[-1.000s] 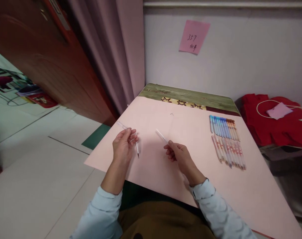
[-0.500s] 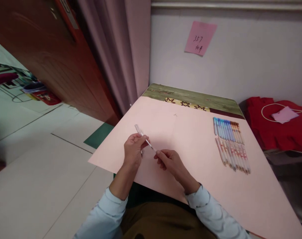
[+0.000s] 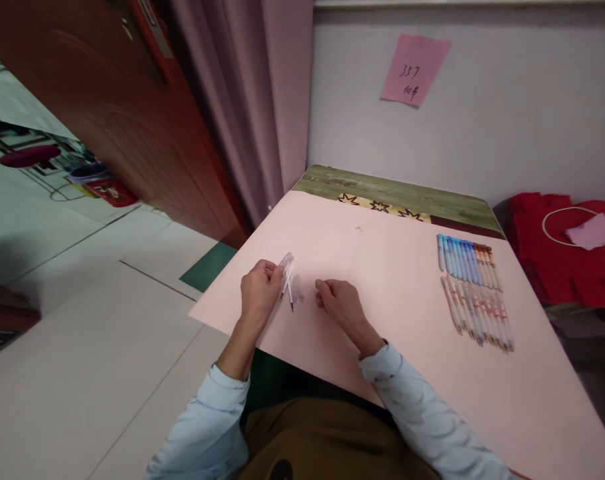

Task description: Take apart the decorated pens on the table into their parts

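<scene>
At the left part of the pink-covered table (image 3: 382,267), my left hand (image 3: 260,290) is closed, thumb and fingers pinching a clear pen barrel (image 3: 287,259) that points away from me. Just beside its fingertips are two thin white pen refills (image 3: 290,293) with dark tips toward me; whether the hand also grips them I cannot tell. My right hand (image 3: 341,305) hovers over the table to the right, fingers curled and thumb pressed to the index finger. Anything inside that pinch is hidden.
Two rows of pens, blue and brown ones (image 3: 465,260) behind clear ones (image 3: 477,313), lie on the right side. A red cloth (image 3: 537,267) is beyond the table's right edge. A wooden door (image 3: 182,160) and a curtain (image 3: 287,87) stand at the left.
My right hand has come away from the white refill's tip. My left hand has shifted slightly left, its refill now pointing down toward me. The view has turned slightly left.
</scene>
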Available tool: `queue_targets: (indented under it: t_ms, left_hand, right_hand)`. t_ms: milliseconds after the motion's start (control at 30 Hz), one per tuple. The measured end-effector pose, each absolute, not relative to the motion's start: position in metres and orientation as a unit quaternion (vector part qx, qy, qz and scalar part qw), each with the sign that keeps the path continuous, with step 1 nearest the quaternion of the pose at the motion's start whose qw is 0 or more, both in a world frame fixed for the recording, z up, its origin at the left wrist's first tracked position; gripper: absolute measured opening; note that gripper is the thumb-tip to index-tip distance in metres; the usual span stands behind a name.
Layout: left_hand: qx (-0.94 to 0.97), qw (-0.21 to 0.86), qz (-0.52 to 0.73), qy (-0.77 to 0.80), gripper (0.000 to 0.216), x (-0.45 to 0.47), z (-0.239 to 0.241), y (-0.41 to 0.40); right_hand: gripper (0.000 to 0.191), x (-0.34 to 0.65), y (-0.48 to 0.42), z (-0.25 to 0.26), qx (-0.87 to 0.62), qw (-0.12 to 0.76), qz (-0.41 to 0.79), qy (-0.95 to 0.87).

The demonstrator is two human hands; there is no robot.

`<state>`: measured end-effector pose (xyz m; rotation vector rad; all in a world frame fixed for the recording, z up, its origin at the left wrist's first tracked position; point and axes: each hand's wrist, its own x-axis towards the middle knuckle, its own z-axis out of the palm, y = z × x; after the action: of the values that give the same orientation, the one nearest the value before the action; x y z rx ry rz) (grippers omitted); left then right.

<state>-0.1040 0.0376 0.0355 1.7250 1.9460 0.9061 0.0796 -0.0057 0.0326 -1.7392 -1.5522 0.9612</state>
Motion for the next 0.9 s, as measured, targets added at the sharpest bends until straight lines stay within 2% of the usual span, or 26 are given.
queue_targets:
  t_ms: [133,267,433,533,667,733,833,900]
  left_hand:
    - [0.653,0.079,0.274,0.701,0.021,-0.110,0.031,0.036]
    - [0.701,0.023,0.290,0.651,0.025,-0.105,0.021,0.043]
    - [0.723,0.019,0.286,0.629,0.027,-0.108,0.028,0.085]
    - [0.767,0.092,0.227,0.593,0.024,-0.120,0.033,0.114]
    - [0.783,0.145,0.133,0.591,0.026,-0.135,0.029,0.132]
    - [0.786,0.150,0.130,0.586,0.029,-0.138,0.026,0.134]
    - [0.785,0.121,0.135,0.593,0.028,-0.136,0.023,0.138]
    - [0.783,0.111,0.124,0.599,0.029,-0.131,0.023,0.143]
  right_hand:
    - [0.036,0.105,-0.023,0.019,-0.649,0.320,0.409,-0.556]
    - [0.038,0.135,-0.042,0.009,-0.654,0.359,0.466,-0.476]
    - [0.049,0.168,-0.069,0.017,-0.649,0.418,0.504,-0.389]
    - [0.056,0.188,-0.089,0.027,-0.649,0.457,0.500,-0.345]
    - [0.057,0.227,-0.120,0.035,-0.684,0.476,0.450,-0.322]
    - [0.056,0.254,-0.134,0.036,-0.713,0.482,0.403,-0.312]
    - [0.050,0.295,-0.149,0.039,-0.779,0.466,0.283,-0.309]
    - [0.042,0.315,-0.152,0.042,-0.835,0.413,0.162,-0.326]
